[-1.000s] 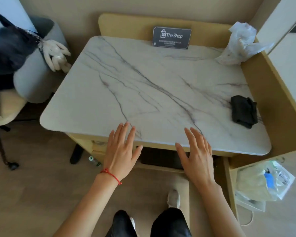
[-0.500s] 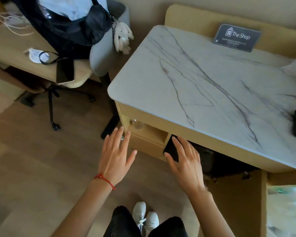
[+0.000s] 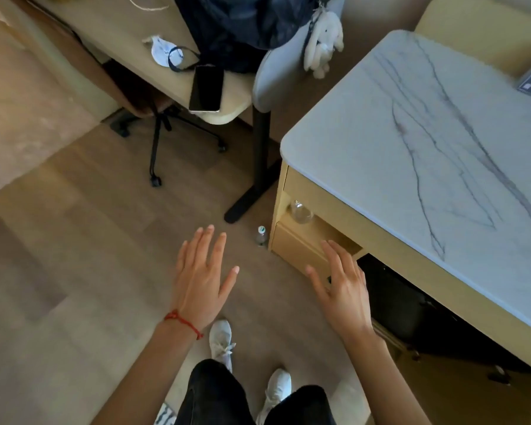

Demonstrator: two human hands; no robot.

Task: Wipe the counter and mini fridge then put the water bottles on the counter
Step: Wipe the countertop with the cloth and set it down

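Observation:
The white marble counter [image 3: 426, 142] fills the right side, on a yellow wooden cabinet. One clear water bottle [image 3: 301, 211] lies in an open cubby under the counter's left corner. A second water bottle [image 3: 261, 236] stands on the floor by the cabinet's corner. The black mini fridge [image 3: 393, 299] sits in shadow under the counter. My left hand [image 3: 201, 277], with a red string at the wrist, hovers open above the floor. My right hand [image 3: 342, 286] is open in front of the cabinet, just left of the fridge. Neither hand holds anything.
A desk [image 3: 129, 41] at the upper left carries a phone [image 3: 206, 87], a mask and a dark bag. A grey chair [image 3: 276, 75] with a white plush toy [image 3: 322, 38] stands beside the counter. A black desk leg [image 3: 252, 179] reaches the floor near the bottle.
My view has swung left and down, off the counter toward the floor and cabinet front. Both hands have come off the counter's edge and lowered; the black cloth has left the view.

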